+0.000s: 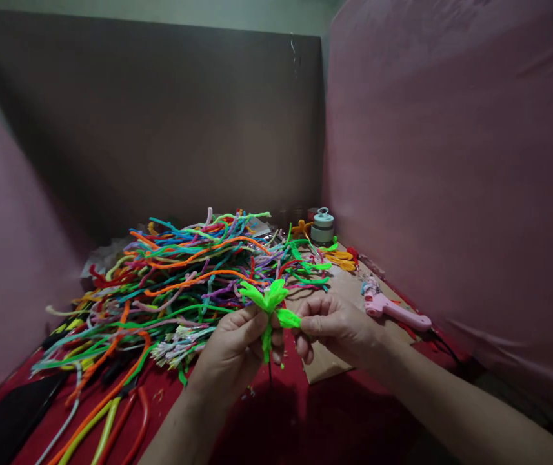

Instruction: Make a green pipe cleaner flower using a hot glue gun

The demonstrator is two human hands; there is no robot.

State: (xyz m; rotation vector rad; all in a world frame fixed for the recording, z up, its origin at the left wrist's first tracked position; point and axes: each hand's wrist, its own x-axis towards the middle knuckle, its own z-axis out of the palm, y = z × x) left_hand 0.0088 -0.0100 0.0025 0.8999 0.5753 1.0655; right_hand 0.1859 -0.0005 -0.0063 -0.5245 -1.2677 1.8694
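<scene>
A bright green pipe-cleaner flower (267, 298) is held up between my two hands, its fuzzy petals spread and a thin dark stem pointing down below it. My left hand (237, 339) pinches it near the centre, thumb in front and fingers behind. The thumb and index finger of my right hand (331, 323) are closed on the tip of the petal at the right. Just behind my left hand lies a bundle of white-tipped stems (179, 345).
A large heap of coloured pipe cleaners (193, 271) covers the left of the red cloth (276, 426). At right are a pink glue gun (395, 309) and cardboard (327, 365). A lidded bottle (322, 227) stands at the back. Red-handled pliers (135, 420) lie front left.
</scene>
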